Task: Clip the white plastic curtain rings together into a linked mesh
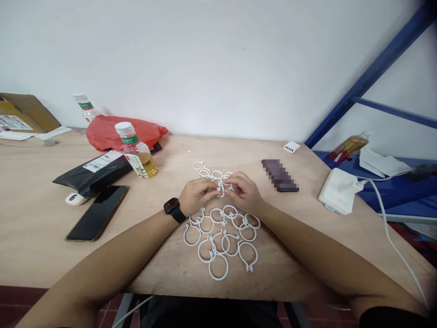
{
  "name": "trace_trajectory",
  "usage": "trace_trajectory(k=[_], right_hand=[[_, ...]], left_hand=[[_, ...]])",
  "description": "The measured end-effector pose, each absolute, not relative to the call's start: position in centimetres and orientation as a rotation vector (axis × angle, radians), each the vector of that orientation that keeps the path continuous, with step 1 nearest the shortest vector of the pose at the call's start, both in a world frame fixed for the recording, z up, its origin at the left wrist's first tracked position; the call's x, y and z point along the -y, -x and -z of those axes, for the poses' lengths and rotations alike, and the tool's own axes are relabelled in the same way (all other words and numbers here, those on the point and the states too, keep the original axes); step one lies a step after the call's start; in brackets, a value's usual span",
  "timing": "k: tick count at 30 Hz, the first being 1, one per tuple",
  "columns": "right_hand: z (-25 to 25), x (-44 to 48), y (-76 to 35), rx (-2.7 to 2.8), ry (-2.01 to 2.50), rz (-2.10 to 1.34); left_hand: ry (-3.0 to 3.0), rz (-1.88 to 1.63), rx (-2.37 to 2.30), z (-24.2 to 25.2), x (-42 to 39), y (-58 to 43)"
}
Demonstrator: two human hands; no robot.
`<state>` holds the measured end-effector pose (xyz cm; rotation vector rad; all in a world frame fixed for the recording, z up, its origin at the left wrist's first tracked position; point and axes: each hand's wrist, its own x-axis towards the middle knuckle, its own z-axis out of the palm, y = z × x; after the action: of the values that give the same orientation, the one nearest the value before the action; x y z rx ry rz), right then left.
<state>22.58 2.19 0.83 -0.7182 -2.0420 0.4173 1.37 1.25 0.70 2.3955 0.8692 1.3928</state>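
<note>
Head-worn view, facing forward, down onto tabletop (174,164)

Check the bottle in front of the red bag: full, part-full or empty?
Part-full: yellow liquid shows only in the lower part of the bottle, with clear plastic above it.

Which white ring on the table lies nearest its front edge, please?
The lowest ring in the picture, its clip pointing away from that table edge. Every other ring lies farther back, including the ring on its right, whose clip points toward the edge.
</note>
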Motion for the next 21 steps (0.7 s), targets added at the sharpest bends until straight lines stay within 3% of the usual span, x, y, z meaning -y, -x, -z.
trace_trajectory(k=[21], right_hand=[[-1.19,-1.86,-22.07,2.149,0.614,-0.289]], left_hand=[[-2.467,-1.349,-0.838,-0.9,-1.09,-1.34]])
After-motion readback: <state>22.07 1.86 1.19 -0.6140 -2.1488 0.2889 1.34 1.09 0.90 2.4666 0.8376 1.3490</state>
